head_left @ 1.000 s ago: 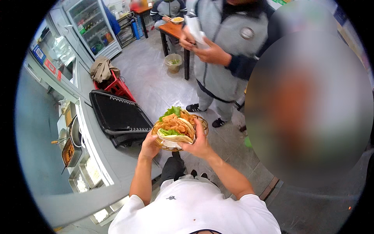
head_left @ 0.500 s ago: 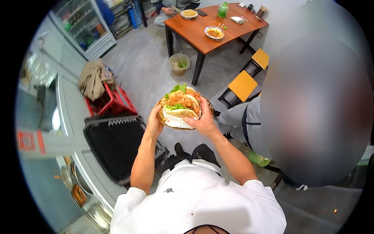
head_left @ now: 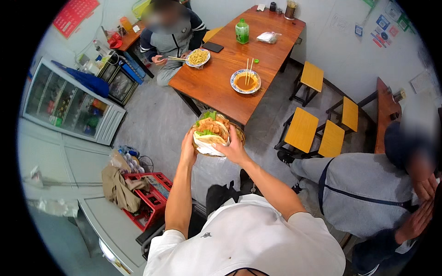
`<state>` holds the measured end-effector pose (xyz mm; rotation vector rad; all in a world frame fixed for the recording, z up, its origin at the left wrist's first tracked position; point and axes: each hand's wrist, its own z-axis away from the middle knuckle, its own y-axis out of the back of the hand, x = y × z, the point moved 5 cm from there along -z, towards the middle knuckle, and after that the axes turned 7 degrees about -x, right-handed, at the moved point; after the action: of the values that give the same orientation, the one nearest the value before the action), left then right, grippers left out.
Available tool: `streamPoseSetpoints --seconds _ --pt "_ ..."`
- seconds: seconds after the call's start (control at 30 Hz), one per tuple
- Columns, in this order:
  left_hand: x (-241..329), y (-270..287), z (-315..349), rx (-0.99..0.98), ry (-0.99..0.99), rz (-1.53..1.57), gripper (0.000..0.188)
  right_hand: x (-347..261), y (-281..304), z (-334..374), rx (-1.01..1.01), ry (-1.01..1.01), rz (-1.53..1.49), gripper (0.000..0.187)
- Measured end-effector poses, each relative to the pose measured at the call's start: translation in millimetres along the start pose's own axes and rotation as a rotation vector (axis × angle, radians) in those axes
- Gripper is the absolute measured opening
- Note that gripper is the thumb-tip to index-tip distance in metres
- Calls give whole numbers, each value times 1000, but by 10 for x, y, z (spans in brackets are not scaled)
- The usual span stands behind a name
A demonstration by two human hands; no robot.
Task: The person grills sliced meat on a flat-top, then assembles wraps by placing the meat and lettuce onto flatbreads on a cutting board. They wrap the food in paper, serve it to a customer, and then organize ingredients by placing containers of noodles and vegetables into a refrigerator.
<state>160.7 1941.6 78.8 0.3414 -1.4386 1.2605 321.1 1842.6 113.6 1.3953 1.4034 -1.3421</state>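
Between both hands, in front of my body, is a round woven basket (head_left: pixel 242 134) with filled flatbreads (head_left: pixel 210 139) in it. Lettuce and orange-brown fried pieces stick out of the folded bread, and white paper lies under it. My left hand (head_left: pixel 187 149) is closed on the basket's left side, its fingers partly hidden behind it. On the opposite side my right hand (head_left: pixel 235 149) grips the basket, thumb laid over the paper near the front. The basket is in the air, just short of the wooden table's near corner.
On the wooden table (head_left: pixel 202 87) are a noodle plate (head_left: pixel 198 57), a sauce bowl (head_left: pixel 245 83) with chopsticks, a green bottle (head_left: pixel 242 32) and a phone (head_left: pixel 212 47). One person sits behind it; another (head_left: pixel 363 186) is at right. Stools (head_left: pixel 301 130) and a red crate (head_left: pixel 148 198) stand around.
I have moved forward with the basket, so the table is now closer. The crate and stools have shifted down in view. Both hands keep their hold.
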Motion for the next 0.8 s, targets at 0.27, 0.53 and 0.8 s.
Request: streamPoseSetpoints --seconds 0.27,0.53,0.8 --pt "142 663 -2530 -41 253 -165 45 1031 470 -1946 245 -232 178 85" --pt "-300 1425 -4298 -71 451 -564 43 1944 739 -3045 487 -362 108 90" --pt "-455 1707 -4971 -9 17 -767 42 2150 795 -3548 615 -499 149 80"
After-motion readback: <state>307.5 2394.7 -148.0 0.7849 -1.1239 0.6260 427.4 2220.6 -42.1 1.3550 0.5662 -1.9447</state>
